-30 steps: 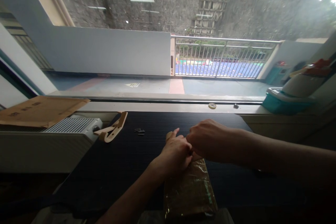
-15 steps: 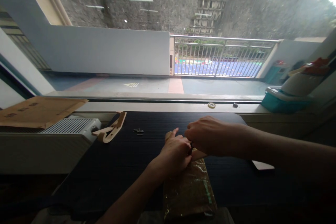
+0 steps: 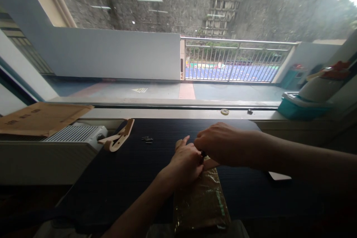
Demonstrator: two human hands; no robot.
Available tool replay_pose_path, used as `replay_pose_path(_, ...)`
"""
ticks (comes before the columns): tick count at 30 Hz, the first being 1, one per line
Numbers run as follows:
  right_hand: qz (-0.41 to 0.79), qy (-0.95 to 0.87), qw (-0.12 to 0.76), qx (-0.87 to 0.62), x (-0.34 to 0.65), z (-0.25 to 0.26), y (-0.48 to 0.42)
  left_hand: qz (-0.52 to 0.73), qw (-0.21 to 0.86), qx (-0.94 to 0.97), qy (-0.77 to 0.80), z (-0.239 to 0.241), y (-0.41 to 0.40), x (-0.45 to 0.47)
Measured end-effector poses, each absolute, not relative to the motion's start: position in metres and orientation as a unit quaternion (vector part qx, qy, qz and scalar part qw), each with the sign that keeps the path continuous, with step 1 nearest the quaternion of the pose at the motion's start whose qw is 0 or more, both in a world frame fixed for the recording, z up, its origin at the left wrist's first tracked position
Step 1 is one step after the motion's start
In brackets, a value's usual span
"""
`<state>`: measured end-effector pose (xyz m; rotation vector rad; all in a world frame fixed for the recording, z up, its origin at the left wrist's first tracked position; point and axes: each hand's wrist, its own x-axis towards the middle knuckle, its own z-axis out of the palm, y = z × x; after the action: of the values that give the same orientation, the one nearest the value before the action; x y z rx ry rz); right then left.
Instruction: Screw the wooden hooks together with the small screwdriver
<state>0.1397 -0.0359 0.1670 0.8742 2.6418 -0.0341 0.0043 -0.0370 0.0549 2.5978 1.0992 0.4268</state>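
My left hand is curled over a light wooden piece, pressing it against a brown, tape-wrapped box at the front of the table. The index finger points forward along the wood. Just above and to the right, my right hand is closed in a fist around a small dark tool; most of it is hidden, so its kind does not show. The two hands touch or nearly touch. Several screws lie on the black tabletop to the left, near another curved wooden part with holes.
A flattened cardboard sheet rests over a white radiator on the left. On the window sill are a tape roll, a small dark object and a teal box. A pale flat item lies beneath my right forearm.
My right hand has shifted slightly left and turned a little around the dark tool. The left hand, wooden piece and box have stayed in place.
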Motion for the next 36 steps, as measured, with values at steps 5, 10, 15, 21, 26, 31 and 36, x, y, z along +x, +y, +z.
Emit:
replay_pose_path(5,0.01,0.929,0.179,0.325,0.142,0.165,-0.038,0.148,0.167,0.903,0.366,0.059,-0.037,0.004)
replay_pose_path(10,0.002,0.927,0.167,0.337,0.144,0.172,-0.042,0.149,0.154,0.906,0.365,0.058,-0.038,0.004)
replay_pose_path(15,0.002,0.929,0.176,0.327,0.144,0.177,-0.038,0.152,0.126,0.904,0.378,0.055,-0.037,0.005)
replay_pose_path(21,0.006,0.934,0.161,0.318,0.145,0.166,-0.039,0.146,0.155,0.902,0.376,0.056,-0.037,0.006)
replay_pose_path(26,0.05,0.923,0.161,0.345,0.146,0.163,-0.042,0.158,0.165,0.903,0.364,0.058,-0.038,0.006)
replay_pose_path(31,0.02,0.924,0.182,0.335,0.14,0.173,-0.042,0.142,0.132,0.904,0.38,0.056,-0.038,0.006)
replay_pose_path(36,-0.017,0.937,0.193,0.291,0.136,0.173,-0.038,0.153,0.12,0.899,0.393,0.055,-0.039,0.005)
